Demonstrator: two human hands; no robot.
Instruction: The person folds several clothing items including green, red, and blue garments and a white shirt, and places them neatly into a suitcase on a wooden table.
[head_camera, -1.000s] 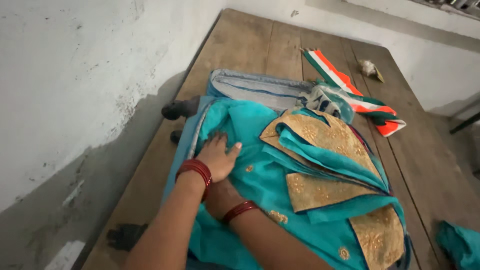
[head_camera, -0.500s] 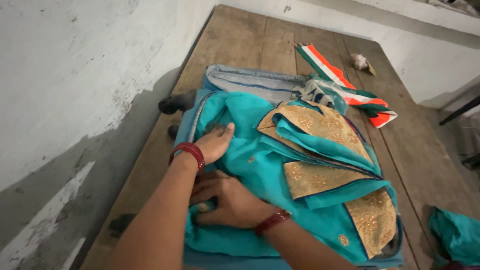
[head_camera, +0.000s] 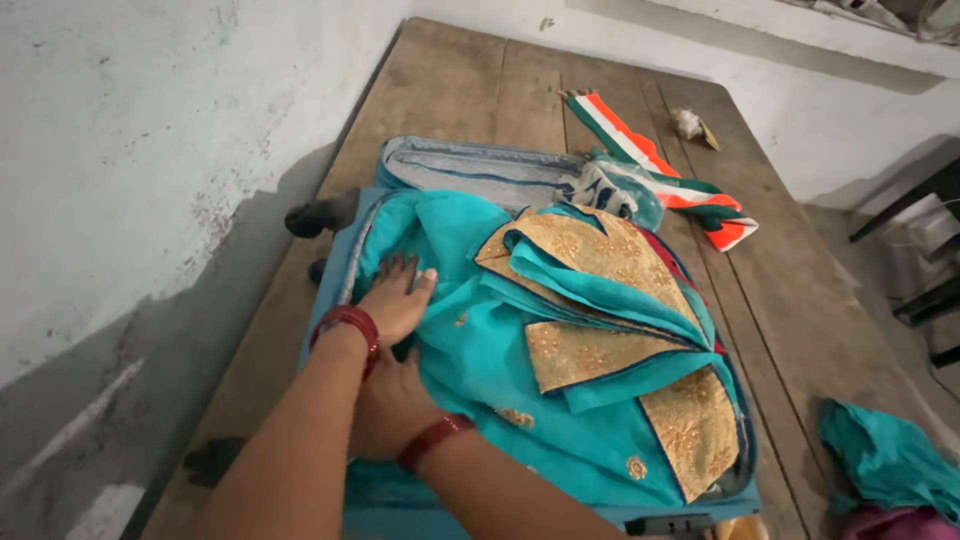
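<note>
A teal garment with gold embroidered borders (head_camera: 560, 330) lies piled in an open blue suitcase (head_camera: 470, 170) on a wooden table (head_camera: 450, 80). My left hand (head_camera: 398, 295) rests flat on the teal cloth near the suitcase's left edge, fingers spread, red bangles at the wrist. My right hand (head_camera: 385, 405) lies just below and partly under the left forearm, pressed against the cloth at the suitcase's left side; its fingers are mostly hidden. Neither hand visibly grips the fabric.
An orange, white and green striped cloth (head_camera: 650, 165) lies behind the suitcase, with a small crumpled scrap (head_camera: 688, 122) beyond it. More teal cloth (head_camera: 885, 460) sits at the table's right front. A white wall (head_camera: 150, 150) borders the left. Suitcase wheels (head_camera: 310, 215) stick out left.
My right hand has slid back under my left forearm, closer to the suitcase's left edge. My left hand stays pressed on the cloth. The view shifted slightly right.
</note>
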